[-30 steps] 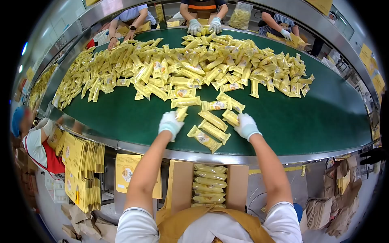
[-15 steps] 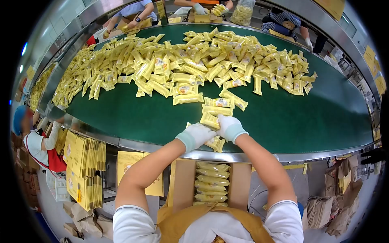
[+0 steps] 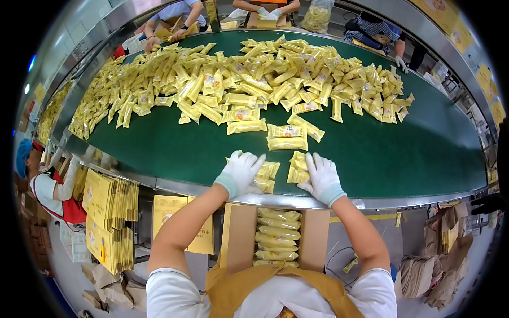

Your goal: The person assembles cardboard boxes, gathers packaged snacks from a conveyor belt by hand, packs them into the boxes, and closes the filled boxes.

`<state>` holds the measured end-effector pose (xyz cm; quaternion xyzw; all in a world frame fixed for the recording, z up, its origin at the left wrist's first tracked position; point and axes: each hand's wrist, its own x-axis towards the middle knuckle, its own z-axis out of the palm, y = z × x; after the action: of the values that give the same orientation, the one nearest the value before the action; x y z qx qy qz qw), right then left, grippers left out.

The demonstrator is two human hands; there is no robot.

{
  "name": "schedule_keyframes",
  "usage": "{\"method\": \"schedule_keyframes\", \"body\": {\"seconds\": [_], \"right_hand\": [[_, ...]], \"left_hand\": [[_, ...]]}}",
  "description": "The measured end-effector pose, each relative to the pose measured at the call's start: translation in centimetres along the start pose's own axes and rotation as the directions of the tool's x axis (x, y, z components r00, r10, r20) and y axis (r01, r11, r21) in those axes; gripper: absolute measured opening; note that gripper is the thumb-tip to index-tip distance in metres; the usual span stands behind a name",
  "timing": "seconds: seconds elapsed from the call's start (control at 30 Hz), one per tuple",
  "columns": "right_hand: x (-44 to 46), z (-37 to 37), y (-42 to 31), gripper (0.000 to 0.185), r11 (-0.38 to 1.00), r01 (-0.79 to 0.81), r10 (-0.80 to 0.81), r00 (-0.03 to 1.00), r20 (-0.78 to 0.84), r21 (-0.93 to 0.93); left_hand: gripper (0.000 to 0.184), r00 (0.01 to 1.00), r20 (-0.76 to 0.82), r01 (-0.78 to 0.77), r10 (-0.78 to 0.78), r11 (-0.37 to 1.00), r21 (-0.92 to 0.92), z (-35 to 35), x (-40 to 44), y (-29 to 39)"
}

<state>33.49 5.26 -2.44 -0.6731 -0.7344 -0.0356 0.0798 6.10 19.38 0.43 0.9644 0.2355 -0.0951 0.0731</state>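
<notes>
At the near edge of the green conveyor belt [image 3: 366, 164], my left hand [image 3: 239, 174], in a white glove, is closed over a small group of yellow snack packets [image 3: 269, 170]; their ends stick out past the fingers. My gloved right hand [image 3: 322, 178] grips a short stack of yellow packets [image 3: 298, 168] from the right, with fingers at the far end and thumb at the near end. A gap of bare belt separates the two groups. Just beyond the hands lie two aligned packets [image 3: 287, 137]. Below, an open carton [image 3: 242, 238] holds a row of packets [image 3: 278, 237].
A large heap of yellow packets [image 3: 212, 85] covers the belt's far side. Flattened cartons [image 3: 108, 217] stand at the left, beside a co-worker in a red apron [image 3: 71, 204]. Other co-workers' hands [image 3: 270, 14] work across the belt. A metal rim [image 3: 201, 189] edges the belt.
My hands have moved apart from close together, each with packets: the left shifted left, the right shifted right and nearer. The front group of packets is now split in two.
</notes>
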Motion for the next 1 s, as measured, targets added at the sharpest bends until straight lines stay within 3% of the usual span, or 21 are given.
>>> {"method": "schedule_keyframes", "body": {"seconds": [0.1,0.13,0.23,0.33,0.43,0.53,0.57,0.63,0.67,0.7,0.77,0.83,0.87,0.9,0.93,1.0], "right_hand": [[1.2,-1.2,0.5,0.103,0.998,-0.022,0.012,0.984,0.176,0.054],[0.9,-0.2,1.0,0.104,0.997,0.07,-0.069,0.997,0.033,-0.026],[0.4,-0.4,1.0,0.103,0.968,0.163,-0.168,0.986,-0.007,-0.191],[0.8,-1.7,0.4,0.102,0.999,-0.011,0.001,0.964,0.267,0.036],[0.8,-3.9,-0.2,0.101,0.961,-0.251,0.21,0.934,0.289,0.115],[-0.9,-9.6,-1.6,0.107,0.955,-0.166,0.166,0.986,0.025,0.245],[-1.8,-12.4,-3.0,0.108,0.956,-0.127,0.143,0.989,-0.044,0.266],[-3.8,-16.8,-5.7,0.107,0.972,0.097,-0.078,0.992,-0.099,0.212],[-4.3,-18.3,-7.2,0.101,0.959,0.188,-0.191,0.982,-0.007,0.213],[-5.1,-18.8,-8.9,0.096,0.956,0.254,-0.272,0.955,0.12,0.148],[-6.5,-17.3,-11.9,0.096,0.908,0.417,-0.413,0.869,0.272,0.047],[-7.8,-14.4,-14.0,0.094,0.872,0.478,-0.481,0.793,0.374,0.108],[-8.1,-13.2,-14.9,0.092,0.86,0.489,-0.499,0.751,0.433,0.144],[-8.6,-12.0,-15.8,0.091,0.848,0.498,-0.517,0.703,0.488,0.181],[-9.2,-10.4,-16.6,0.087,0.875,0.441,-0.479,0.719,0.504,0.202],[-10.8,-6.8,-17.8,0.078,0.917,0.322,-0.399,0.741,0.54,0.235]], "left_hand": [[0.102,0.993,-0.114,0.054,-0.038,0.989,0.14,0.3,0.1,0.2],[0.101,0.989,-0.138,0.078,-0.053,0.981,0.178,0.3,-0.1,0.5],[0.104,0.995,-0.067,0.081,-0.073,0.989,0.127,0.7,-0.6,0.8],[0.105,0.993,-0.039,0.111,-0.113,0.993,-0.028,0.9,-1.4,0.8],[0.107,0.975,-0.045,0.214,-0.216,0.976,-0.044,0.9,-1.9,1.2],[0.111,0.865,-0.265,0.347,-0.426,0.89,-0.296,3.3,-2.3,-0.6],[0.11,0.799,-0.294,0.374,-0.525,0.816,-0.441,3.4,-2.4,-1.2],[0.102,0.655,-0.352,0.31,-0.668,0.663,-0.681,5.2,-2.1,-3.3],[0.086,0.714,-0.229,0.018,-0.661,0.346,-0.938,6.0,-1.9,-5.3],[0.07,0.719,-0.162,-0.214,-0.675,0.006,-0.977,6.1,-2.2,-5.4],[0.064,0.766,-0.201,-0.454,-0.611,-0.293,-0.842,3.6,-3.8,-2.9],[0.075,0.865,-0.254,-0.44,-0.433,-0.413,-0.797,0.3,-6.7,0.8],[0.085,0.872,-0.302,-0.448,-0.385,-0.379,-0.809,-0.9,-7.6,2.9],[0.093,0.911,-0.332,-0.388,-0.243,-0.239,-0.89,-2.0,-8.5,4.0],[0.098,0.944,-0.211,-0.282,-0.254,-0.29,-0.914,-2.9,-8.7,6.1],[0.101,0.937,-0.273,-0.266,-0.218,0.061,-0.962,-4.6,-9.4,9.0]]}}
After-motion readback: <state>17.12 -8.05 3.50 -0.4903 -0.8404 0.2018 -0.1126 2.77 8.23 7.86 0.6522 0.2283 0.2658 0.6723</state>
